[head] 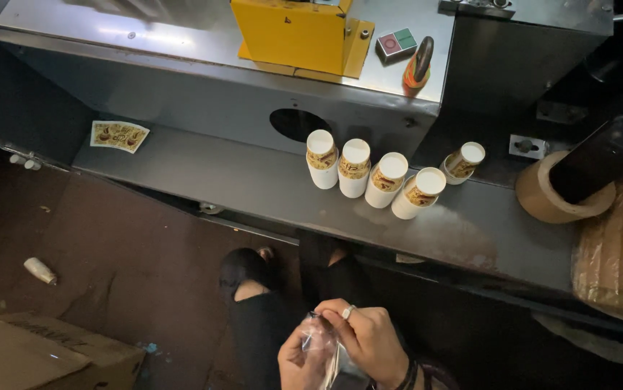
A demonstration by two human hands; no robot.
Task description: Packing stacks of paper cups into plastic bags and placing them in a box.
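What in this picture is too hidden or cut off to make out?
Head view:
- Left hand: partly behind the clear bag, cut by the bottom edge.
- Bag's contents: glare hides them.
- Tape roll: dark bar covers its right side.
- Cups: prints too small to tell.
- Yellow housing: top edge crops it.

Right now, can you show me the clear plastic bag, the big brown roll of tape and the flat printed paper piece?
clear plastic bag point(324, 352), head view, crinkled middle between the hands.
big brown roll of tape point(539, 196), head view, outer side.
flat printed paper piece point(118, 136), head view, its centre.
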